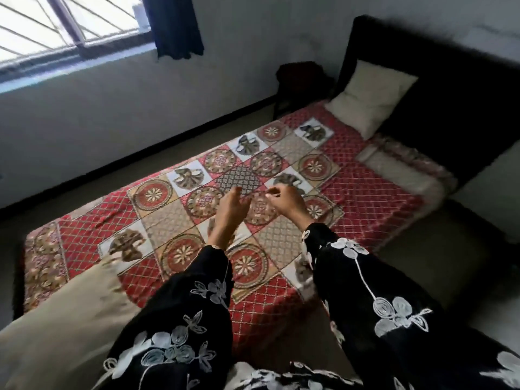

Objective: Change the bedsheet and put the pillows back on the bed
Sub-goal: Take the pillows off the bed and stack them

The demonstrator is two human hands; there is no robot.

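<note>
Your left hand and right hand hover loosely curled, holding nothing, above the patterned bedsheet, probably ready to smooth it.

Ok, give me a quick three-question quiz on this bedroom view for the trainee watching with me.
1. True or false: the cream pillow leans against the dark padded headboard.
2. What covers the mattress? A) a plain white sheet B) a red patchwork-patterned bedsheet C) a blue blanket
3. Fill in: neither the left hand nor the right hand is seen gripping anything; both are held out above the ____ of the bed.

Key: 1 true; 2 B; 3 middle. A second, beige pillow lies at the near corner, partly under the left black embroidered sleeve.
</note>
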